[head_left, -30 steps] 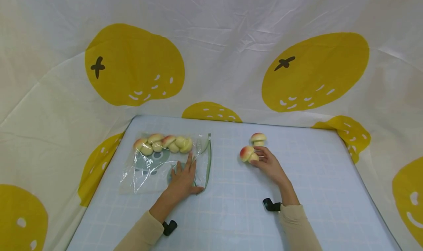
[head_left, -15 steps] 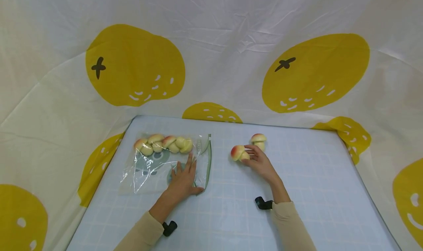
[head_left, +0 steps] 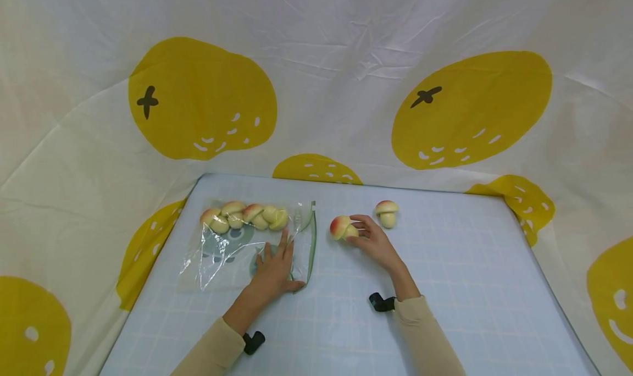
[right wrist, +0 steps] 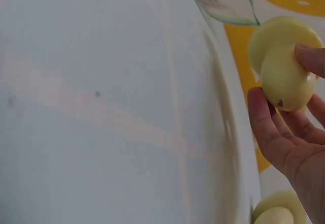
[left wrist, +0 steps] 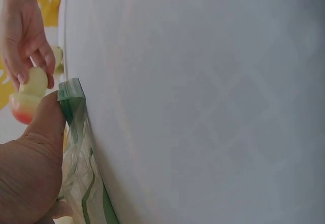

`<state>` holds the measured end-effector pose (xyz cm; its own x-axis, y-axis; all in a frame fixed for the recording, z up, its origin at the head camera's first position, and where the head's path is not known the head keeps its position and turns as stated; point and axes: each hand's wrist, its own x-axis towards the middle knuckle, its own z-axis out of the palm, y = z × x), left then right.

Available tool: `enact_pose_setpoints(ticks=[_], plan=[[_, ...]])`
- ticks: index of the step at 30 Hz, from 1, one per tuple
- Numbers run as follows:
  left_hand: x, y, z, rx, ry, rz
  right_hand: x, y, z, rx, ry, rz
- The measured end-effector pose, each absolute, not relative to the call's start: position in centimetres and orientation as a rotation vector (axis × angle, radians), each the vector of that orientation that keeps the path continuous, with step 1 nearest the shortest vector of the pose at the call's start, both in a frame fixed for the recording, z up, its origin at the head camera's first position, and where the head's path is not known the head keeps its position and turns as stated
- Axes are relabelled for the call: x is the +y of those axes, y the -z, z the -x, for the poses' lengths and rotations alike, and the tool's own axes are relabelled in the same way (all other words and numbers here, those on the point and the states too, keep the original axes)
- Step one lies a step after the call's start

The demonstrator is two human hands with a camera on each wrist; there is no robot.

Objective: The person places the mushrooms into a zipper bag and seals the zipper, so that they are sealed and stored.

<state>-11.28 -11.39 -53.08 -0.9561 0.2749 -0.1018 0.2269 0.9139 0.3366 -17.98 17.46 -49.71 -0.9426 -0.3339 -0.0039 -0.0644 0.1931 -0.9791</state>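
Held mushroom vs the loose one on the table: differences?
The held mushroom is in the right hand; the loose mushroom lies untouched on the table. In the head view, the held mushroom's cap points left; the loose mushroom's points toward the table's far edge. Both have red-tinged caps and pale yellow stems.

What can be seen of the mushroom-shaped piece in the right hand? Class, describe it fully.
The mushroom-shaped piece has a domed cap, cream flushed red on top, and a pale, stubby stem with a dark speck at its end. It looks smooth. Tilted sideways, its cap toward the clear bag, it is pinched by the stem in the right hand.
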Motion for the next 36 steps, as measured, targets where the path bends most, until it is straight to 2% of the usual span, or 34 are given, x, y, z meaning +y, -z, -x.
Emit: enact_pose_setpoints(ticks=[14,36], plan=[[-11.4,53.1,11.2,2.930,-0.474,-0.369,14.7,53.0,19.2,2.200,1.862,0.490],[-11.4,53.4,11.3,2.966,-0.449,-0.402,11.2,53.2,19.0,2.447,1.608,0.556]])
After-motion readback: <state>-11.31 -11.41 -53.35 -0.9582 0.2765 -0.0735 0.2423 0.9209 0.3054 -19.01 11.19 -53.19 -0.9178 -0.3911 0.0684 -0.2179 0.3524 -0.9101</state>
